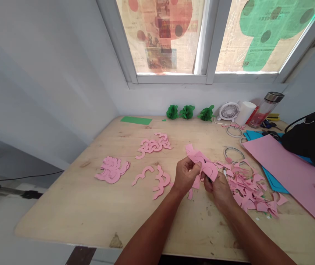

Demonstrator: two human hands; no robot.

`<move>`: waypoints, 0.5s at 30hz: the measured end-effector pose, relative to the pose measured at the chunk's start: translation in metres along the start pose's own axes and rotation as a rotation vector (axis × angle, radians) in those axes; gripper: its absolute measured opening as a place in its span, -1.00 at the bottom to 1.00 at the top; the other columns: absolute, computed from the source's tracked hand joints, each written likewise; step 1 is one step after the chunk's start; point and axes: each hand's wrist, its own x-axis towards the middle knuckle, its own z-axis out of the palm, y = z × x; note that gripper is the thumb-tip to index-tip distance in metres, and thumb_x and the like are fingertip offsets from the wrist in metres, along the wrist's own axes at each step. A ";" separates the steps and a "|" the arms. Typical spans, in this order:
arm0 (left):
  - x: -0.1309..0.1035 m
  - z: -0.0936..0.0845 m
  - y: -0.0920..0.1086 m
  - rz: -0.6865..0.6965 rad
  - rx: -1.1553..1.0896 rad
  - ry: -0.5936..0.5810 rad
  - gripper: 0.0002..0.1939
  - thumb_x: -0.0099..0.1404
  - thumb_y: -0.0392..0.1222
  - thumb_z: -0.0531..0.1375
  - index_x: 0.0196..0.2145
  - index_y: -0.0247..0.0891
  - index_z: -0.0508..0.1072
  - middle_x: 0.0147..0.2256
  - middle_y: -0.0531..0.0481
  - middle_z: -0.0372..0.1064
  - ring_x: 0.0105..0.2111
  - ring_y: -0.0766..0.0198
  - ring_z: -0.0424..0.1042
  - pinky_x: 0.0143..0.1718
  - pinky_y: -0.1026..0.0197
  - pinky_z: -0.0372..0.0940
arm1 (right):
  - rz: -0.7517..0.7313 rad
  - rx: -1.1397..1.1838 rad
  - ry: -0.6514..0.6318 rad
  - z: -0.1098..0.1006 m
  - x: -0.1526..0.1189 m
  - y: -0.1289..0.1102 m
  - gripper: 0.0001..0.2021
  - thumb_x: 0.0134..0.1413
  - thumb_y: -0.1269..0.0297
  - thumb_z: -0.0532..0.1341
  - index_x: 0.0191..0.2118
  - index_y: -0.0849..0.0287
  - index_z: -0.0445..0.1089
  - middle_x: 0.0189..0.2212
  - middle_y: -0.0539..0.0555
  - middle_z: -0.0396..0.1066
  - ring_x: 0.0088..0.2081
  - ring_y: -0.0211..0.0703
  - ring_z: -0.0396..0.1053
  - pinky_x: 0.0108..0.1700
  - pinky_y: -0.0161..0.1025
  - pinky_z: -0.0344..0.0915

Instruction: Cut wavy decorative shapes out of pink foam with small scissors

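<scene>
Between thumb and fingers, my left hand point(184, 176) grips a pink paper piece point(209, 170) with curved outlines on it. My right hand point(220, 190) is closed below the paper's right end, around scissors point(208, 179) that are mostly hidden; only a bit of dark metal shows. Beneath my hands lie a few pink paper bits point(190, 194). Left of them, wavy pink cut-outs point(161, 182) rest on the table, with another cluster of pink cut-outs point(153, 145) farther back. A stacked pile of scalloped pink pieces point(112, 170) sits farther left.
A heap of pink scraps point(247, 187) lies right of my hands, near tape rings point(234, 154). Pink sheets point(287, 173) overlap blue sheets point(275, 180) beside a black bag point(306, 138). Green paper ornaments point(187, 112), a small fan point(229, 111) and a bottle point(266, 109) line the back.
</scene>
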 end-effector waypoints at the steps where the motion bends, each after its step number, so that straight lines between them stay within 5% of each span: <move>1: 0.000 0.000 0.001 0.001 0.000 0.006 -0.87 0.05 -0.23 0.14 -0.59 -0.32 0.32 -0.67 0.09 0.20 -0.65 0.40 0.20 -0.58 0.31 0.13 | 0.002 0.000 0.000 0.000 0.000 0.000 -0.75 0.03 0.16 0.09 -0.54 0.19 0.29 -0.82 -0.18 -0.10 -0.73 -0.41 -0.23 -0.66 -0.36 -0.25; 15: 0.000 0.001 -0.004 0.011 -0.035 -0.057 -0.82 0.11 -0.20 0.12 -0.60 -0.32 0.32 -0.67 0.08 0.22 -0.66 0.39 0.23 -0.60 0.30 0.17 | 0.014 -0.013 0.012 0.001 0.001 0.003 -0.69 0.03 0.08 0.11 -0.57 0.20 0.25 -0.80 -0.18 -0.15 -0.71 -0.41 -0.25 -0.64 -0.35 -0.28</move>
